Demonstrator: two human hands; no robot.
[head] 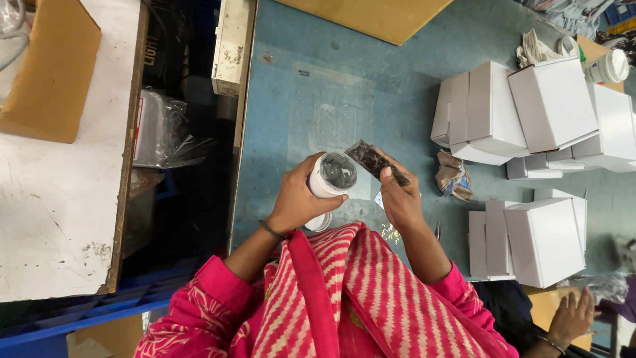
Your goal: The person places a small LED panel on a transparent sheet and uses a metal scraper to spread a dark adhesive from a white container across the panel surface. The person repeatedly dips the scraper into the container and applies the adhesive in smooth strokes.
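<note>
My left hand [296,196] grips a small white round jar [333,174] with a dark shiny inside, its mouth turned toward me. My right hand [399,193] pinches a dark flat rectangular piece [371,159] and holds it tilted just right of the jar's mouth, touching or nearly touching its rim. Both hands hover over a blue-grey tabletop [411,73]. A second white round part [319,222] shows just below the jar, partly hidden by my left hand.
Stacks of closed white cardboard boxes [530,113] fill the right side, with more boxes [533,242] nearer me. A crumpled wrapper [454,176] lies between them. Another person's hand [570,318] rests at bottom right. A white side table [59,199] stands left.
</note>
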